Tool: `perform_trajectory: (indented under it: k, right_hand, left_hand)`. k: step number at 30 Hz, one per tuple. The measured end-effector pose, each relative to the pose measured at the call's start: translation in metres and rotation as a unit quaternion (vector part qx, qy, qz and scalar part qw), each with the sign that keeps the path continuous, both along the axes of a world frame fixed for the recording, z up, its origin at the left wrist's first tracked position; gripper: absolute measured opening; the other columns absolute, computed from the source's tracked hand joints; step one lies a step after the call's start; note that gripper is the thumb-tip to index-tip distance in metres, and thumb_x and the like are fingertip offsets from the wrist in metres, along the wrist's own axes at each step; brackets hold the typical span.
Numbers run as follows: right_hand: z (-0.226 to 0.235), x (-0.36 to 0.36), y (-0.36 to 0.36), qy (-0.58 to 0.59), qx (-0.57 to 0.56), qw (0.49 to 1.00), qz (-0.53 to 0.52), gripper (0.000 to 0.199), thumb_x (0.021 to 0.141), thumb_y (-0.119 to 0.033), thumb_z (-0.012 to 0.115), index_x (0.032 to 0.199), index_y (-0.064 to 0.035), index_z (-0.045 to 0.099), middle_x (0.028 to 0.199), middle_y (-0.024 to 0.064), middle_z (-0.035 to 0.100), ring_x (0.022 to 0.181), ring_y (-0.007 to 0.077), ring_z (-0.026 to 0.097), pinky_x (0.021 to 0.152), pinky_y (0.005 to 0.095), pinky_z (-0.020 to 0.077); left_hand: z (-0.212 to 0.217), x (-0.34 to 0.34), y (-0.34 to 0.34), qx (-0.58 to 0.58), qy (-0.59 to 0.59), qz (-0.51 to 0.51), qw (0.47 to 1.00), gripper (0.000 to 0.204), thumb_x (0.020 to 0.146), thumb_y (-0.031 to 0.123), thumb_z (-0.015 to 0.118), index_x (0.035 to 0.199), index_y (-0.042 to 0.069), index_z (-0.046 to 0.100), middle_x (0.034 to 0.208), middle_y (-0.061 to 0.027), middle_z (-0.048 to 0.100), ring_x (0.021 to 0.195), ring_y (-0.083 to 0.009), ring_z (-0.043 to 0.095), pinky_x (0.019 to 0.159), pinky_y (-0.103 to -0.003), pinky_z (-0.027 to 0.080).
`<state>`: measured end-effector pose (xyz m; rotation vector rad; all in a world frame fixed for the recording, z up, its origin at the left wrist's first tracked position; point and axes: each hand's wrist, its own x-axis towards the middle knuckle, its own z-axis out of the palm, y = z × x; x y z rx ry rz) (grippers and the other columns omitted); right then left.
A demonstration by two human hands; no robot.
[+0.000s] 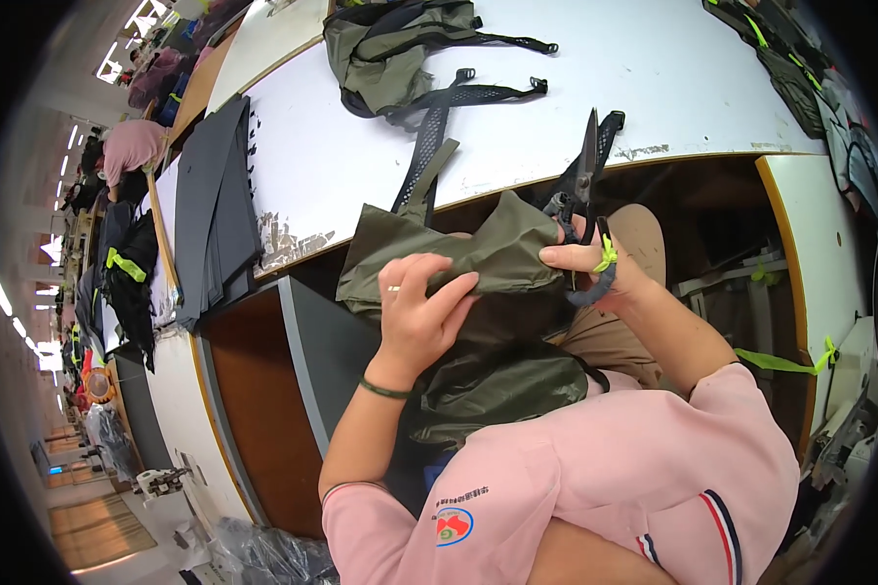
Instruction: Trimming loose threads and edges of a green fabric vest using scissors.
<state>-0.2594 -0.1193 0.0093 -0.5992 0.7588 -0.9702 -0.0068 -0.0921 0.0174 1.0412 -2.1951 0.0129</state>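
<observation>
An olive-green piece of a fabric bag (502, 244) is stretched between my two hands above my lap, with a strap tab standing up at its far side. My left hand (421, 307) grips the cloth from the left, its fingers bent over the near edge and partly hiding it. With thumb and fingers, my right hand (600, 265) pinches the right end of the cloth. In that same hand are large scissors (585, 171), their handles wrapped in dark tape and the blades pointing up and away. More olive fabric (502, 390) hangs down onto my lap.
A white worktable (537, 107) lies ahead, its near edge worn. On it rest an olive backpack (385, 58) with black mesh straps, dark grey sheets (210, 210) at left and more bags (776, 73) at far right. Another person (132, 146) bends over a table at the far left.
</observation>
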Motion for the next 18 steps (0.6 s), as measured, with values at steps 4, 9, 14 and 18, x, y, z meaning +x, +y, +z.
perform_trajectory:
  k: [4, 9, 14, 18]
  right_hand:
    - [-0.003, -0.02, -0.004, 0.087, -0.018, 0.996, 0.012, 0.023, 0.079, -0.006, 0.077, 0.086, -0.0088, 0.055, 0.077, -0.0006, 0.06, 0.074, 0.0095, 0.06, 0.068, 0.0244, 0.0476]
    - [0.021, -0.046, -0.017, 0.299, -0.181, 0.937, -0.022, 0.022, 0.082, -0.006, 0.075, 0.089, -0.0047, 0.054, 0.082, 0.0099, 0.066, 0.078, 0.0141, 0.064, 0.072, 0.028, 0.0522]
    - [0.056, -0.022, -0.009, 0.312, -0.255, 0.901, 0.157, 0.031, 0.076, -0.005, 0.081, 0.093, -0.0022, 0.054, 0.093, 0.0107, 0.068, 0.083, 0.0136, 0.063, 0.074, 0.0274, 0.051]
    - [0.049, -0.015, -0.011, 0.376, -0.265, 0.861, 0.217, 0.027, 0.076, -0.007, 0.079, 0.09, -0.0039, 0.055, 0.085, 0.005, 0.065, 0.075, 0.0082, 0.057, 0.068, 0.0235, 0.0444]
  left_hand:
    - [-0.006, 0.002, -0.015, 0.217, 0.149, -0.083, 0.961, 0.015, 0.079, 0.003, 0.073, 0.093, 0.007, 0.07, 0.089, -0.0066, 0.064, 0.084, -0.0253, 0.06, 0.077, -0.032, 0.047]
    - [0.003, 0.007, -0.017, 0.503, 0.284, -0.099, 0.81, 0.006, 0.091, 0.006, 0.065, 0.092, 0.0, 0.065, 0.085, 0.0046, 0.061, 0.078, -0.0026, 0.051, 0.069, -0.02, 0.042]
    - [0.012, -0.004, -0.017, 0.579, 0.301, -0.113, 0.749, 0.009, 0.09, 0.009, 0.068, 0.091, 0.001, 0.065, 0.082, 0.0037, 0.061, 0.075, -0.0034, 0.051, 0.067, -0.02, 0.042]
    - [0.016, -0.005, -0.013, 0.604, 0.253, -0.12, 0.746, 0.016, 0.086, 0.012, 0.073, 0.092, 0.001, 0.064, 0.081, 0.0037, 0.06, 0.075, -0.0038, 0.051, 0.067, -0.021, 0.043]
